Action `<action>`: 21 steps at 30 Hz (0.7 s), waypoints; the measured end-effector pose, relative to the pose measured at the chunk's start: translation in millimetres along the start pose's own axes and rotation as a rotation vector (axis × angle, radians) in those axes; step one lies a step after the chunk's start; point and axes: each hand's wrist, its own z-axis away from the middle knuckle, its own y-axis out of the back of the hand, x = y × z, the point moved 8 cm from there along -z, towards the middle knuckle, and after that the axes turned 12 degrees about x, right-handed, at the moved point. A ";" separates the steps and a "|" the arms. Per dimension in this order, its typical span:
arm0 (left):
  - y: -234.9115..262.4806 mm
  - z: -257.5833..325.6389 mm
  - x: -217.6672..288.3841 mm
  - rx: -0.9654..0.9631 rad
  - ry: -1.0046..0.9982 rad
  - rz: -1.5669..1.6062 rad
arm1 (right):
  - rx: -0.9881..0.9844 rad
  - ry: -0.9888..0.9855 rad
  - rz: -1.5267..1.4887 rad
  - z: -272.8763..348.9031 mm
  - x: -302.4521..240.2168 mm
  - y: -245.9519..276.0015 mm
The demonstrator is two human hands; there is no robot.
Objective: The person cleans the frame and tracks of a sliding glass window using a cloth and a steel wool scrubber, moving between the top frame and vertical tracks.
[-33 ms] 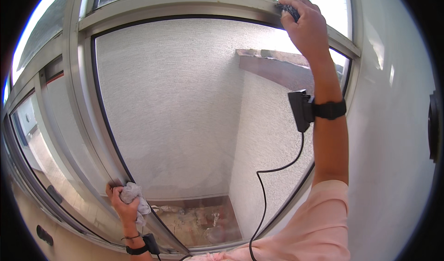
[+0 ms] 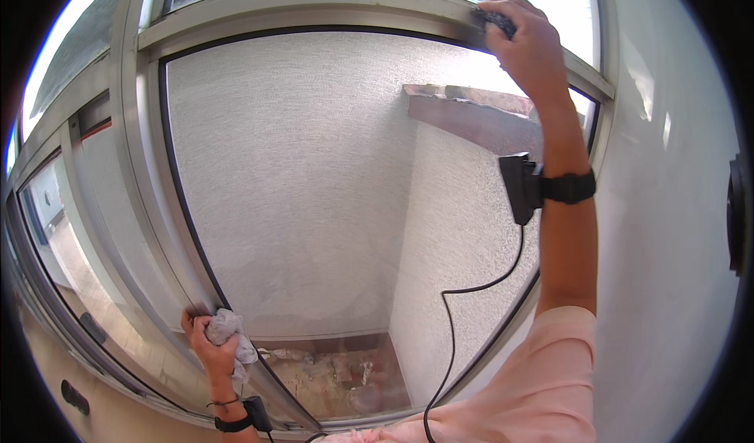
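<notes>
A person works at a sliding window: the right hand is closed around a small dark object, pressed against the top rail of the window frame, while the left hand clutches a crumpled grey cloth at the frame's lower left edge. The cloth looks light, soft and easily bunched, best held wadded in the fist; the glass pane likely fragile and slippery.

we can't identify the dark thing under our right hand; our left hand covers part of the grey rag.
</notes>
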 end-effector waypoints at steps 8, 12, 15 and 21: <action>-1.7 0.0 5.6 0.008 0.006 -0.008 | -0.252 0.141 -0.019 -28.6 -18.4 -28.1; -2.8 0.0 -0.3 -0.022 0.013 0.006 | -0.638 -0.457 -0.440 -43.4 -53.6 -41.6; -0.8 -1.4 -2.8 -0.029 0.017 0.004 | -0.681 -0.518 -0.449 -41.0 -26.7 -39.1; -2.1 -0.6 -7.1 -0.040 0.048 -0.002 | -0.876 -0.596 -0.448 -48.4 -40.4 -62.7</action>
